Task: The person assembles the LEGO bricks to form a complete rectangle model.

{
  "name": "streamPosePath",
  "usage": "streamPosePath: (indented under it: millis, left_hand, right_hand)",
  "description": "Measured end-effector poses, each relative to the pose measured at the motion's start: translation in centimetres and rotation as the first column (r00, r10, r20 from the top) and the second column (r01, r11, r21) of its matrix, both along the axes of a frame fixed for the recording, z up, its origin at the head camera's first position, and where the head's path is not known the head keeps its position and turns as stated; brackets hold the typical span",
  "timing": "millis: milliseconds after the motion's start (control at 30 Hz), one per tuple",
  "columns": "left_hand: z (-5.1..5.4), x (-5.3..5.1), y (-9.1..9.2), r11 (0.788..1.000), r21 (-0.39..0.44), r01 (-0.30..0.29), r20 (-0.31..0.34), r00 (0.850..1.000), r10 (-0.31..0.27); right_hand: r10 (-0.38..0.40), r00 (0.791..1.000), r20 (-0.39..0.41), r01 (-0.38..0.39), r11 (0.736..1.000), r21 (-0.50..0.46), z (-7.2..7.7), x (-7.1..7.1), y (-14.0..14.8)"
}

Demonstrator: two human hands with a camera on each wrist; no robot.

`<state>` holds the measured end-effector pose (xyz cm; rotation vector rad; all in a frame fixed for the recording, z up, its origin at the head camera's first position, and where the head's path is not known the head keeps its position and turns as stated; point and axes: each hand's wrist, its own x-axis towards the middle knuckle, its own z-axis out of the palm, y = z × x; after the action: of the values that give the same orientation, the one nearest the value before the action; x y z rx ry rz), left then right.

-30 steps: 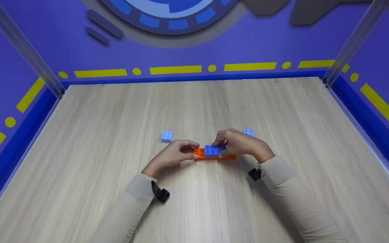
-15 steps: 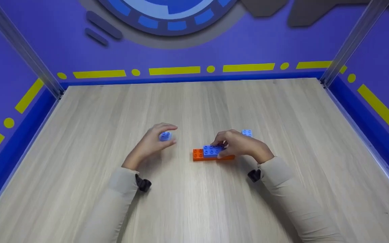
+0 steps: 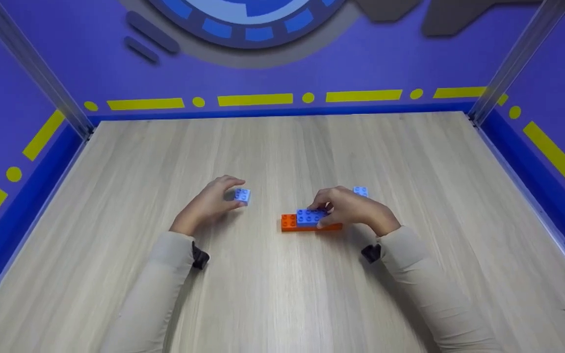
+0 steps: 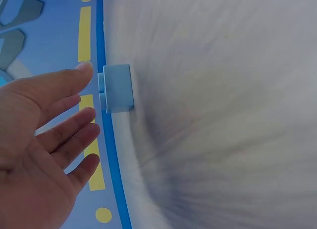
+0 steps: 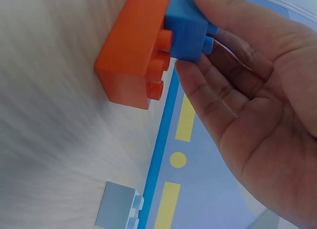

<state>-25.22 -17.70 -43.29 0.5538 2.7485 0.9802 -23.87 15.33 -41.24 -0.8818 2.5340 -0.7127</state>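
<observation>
My left hand (image 3: 210, 200) is around a small light blue toy brick (image 3: 243, 196), its thumb and fingers spread apart. In the left wrist view a gap shows between the fingertips and that light blue brick (image 4: 119, 88). My right hand (image 3: 350, 208) pinches a blue brick (image 3: 306, 216) between thumb and fingers. The blue brick sits on top of a long orange brick (image 3: 288, 223), whose left-end studs are uncovered. In the right wrist view, studs also show at the near end of the orange brick (image 5: 130, 66).
Behind my right hand a second light blue brick (image 3: 360, 190) stands on the wooden table (image 3: 282, 294). Blue-purple panels (image 3: 263, 81) with yellow marks enclose the table at the back and both sides.
My left hand has let go of the orange brick's left end and moved left and away to the light blue brick. The right hand keeps its hold on the blue brick.
</observation>
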Motion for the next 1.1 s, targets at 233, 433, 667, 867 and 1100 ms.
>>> streamPosePath:
  millis: [233, 433, 667, 867, 1100]
  left_hand:
    - [-0.08, -0.39, 0.02, 1.0, -0.024, 0.002, 0.06, 0.998, -0.001]
    - [-0.44, -0.65, 0.19, 1.0, -0.019, -0.001, 0.072, 0.997, 0.002]
    - [-0.92, -1.04, 0.25, 1.0, -0.018, 0.012, 0.043, 0.999, -0.011]
    - [-0.96, -1.02, 0.47, 1.0, -0.026, 0.004, 0.024, 1.0, -0.004]
    - [-0.85, -0.85, 0.47, 1.0, -0.001, -0.013, 0.027, 1.0, 0.013]
  right_hand:
    - [0.019, 1.0, -0.021, -0.019, 1.0, -0.018, 0.08, 0.02, 0.28]
    - [0.022, 1.0, -0.02, -0.022, 1.0, -0.012, -0.03, 0.04, 0.18]
    - [0.005, 1.0, -0.014, -0.005, 1.0, -0.01, -0.34, 0.0, 0.09]
    - [0.013, 1.0, -0.023, -0.013, 1.0, -0.01, -0.33, -0.03, 0.1]
    - [0.009, 1.0, -0.004, -0.009, 1.0, -0.024, -0.28, -0.04, 0.15]
